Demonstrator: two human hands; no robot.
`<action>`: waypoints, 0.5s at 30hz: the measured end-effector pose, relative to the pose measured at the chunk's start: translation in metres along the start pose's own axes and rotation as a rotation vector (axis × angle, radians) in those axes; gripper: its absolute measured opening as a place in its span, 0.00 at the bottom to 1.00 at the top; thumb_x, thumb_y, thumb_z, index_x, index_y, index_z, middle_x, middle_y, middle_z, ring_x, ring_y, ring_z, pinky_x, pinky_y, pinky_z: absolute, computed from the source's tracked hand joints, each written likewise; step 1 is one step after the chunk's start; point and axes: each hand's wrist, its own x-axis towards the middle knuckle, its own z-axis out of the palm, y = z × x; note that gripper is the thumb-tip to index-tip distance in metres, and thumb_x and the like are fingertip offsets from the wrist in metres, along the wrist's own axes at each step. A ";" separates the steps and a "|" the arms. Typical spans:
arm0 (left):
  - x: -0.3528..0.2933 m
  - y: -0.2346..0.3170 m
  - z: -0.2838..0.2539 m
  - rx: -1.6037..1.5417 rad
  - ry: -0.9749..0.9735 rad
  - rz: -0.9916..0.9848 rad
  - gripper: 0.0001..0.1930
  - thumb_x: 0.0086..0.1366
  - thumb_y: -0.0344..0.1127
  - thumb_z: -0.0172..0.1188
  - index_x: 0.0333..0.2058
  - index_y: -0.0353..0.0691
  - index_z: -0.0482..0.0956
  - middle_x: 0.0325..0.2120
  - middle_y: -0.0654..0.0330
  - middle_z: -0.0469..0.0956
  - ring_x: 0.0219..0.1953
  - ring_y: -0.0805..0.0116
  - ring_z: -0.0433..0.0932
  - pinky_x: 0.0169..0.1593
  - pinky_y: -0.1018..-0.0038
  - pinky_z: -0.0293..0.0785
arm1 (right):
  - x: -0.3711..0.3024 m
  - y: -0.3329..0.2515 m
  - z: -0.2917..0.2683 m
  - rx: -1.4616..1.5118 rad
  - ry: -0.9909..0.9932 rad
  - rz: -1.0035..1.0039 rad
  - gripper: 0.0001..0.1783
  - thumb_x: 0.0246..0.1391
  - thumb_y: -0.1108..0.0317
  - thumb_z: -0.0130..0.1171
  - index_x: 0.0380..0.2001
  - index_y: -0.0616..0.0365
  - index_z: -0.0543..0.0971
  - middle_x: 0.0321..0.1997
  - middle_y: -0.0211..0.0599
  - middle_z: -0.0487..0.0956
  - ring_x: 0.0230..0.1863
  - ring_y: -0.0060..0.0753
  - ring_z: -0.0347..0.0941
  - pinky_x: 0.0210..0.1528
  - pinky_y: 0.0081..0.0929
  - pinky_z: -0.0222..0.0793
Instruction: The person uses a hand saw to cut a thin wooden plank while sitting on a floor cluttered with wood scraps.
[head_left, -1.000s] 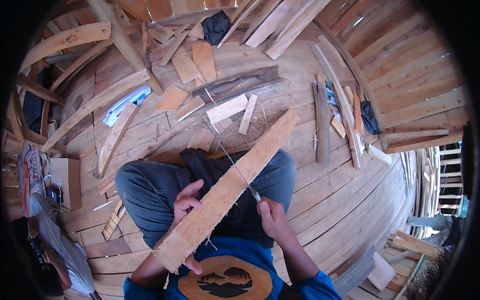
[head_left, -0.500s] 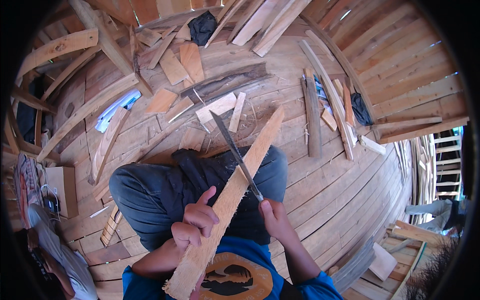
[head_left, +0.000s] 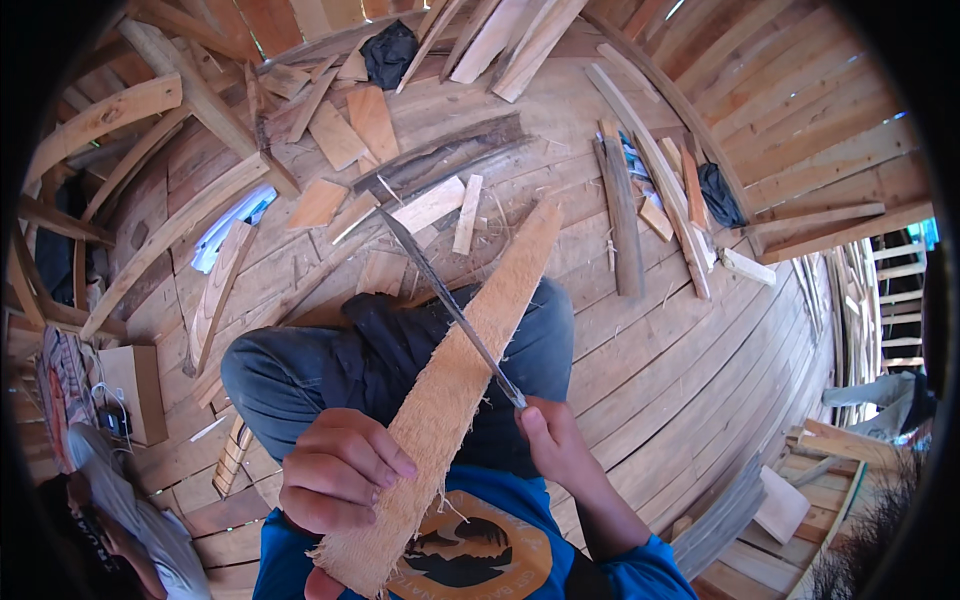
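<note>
A long, rough-faced wooden board [head_left: 440, 400] slants up over my lap, its lower end near my chest and its upper end past my right knee. Frayed fibres hang off its edges. My left hand [head_left: 345, 470] is closed around the board's left edge near the lower end, thumb partly hidden underneath. My right hand [head_left: 555, 440] is closed on the near end of a long, narrow dark metal blade [head_left: 440, 290], its grip mostly covered by the fingers. The blade lies slantwise across the board's face, its tip pointing up and left.
Several loose wood offcuts [head_left: 372, 122] and a dark curved slab [head_left: 450, 155] lie on the plank floor ahead. Long strips [head_left: 622, 220] lie to the right. A cardboard box [head_left: 135, 395] stands at left, with a seated person [head_left: 140, 520] below it. Another person's leg [head_left: 870, 400] shows far right.
My left hand has gone from a loose hold with a raised finger to a fuller wrap around the board. The board has turned its broad face more toward me. The blade has shifted slightly down and left.
</note>
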 end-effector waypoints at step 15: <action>-0.003 -0.024 0.012 -0.093 0.053 -0.012 0.15 0.60 0.36 0.56 0.15 0.40 0.70 0.14 0.64 0.65 0.15 0.72 0.67 0.17 0.75 0.71 | 0.016 0.040 -0.022 -0.218 0.205 0.125 0.25 0.64 0.55 0.45 0.23 0.67 0.72 0.14 0.52 0.67 0.16 0.54 0.63 0.22 0.40 0.59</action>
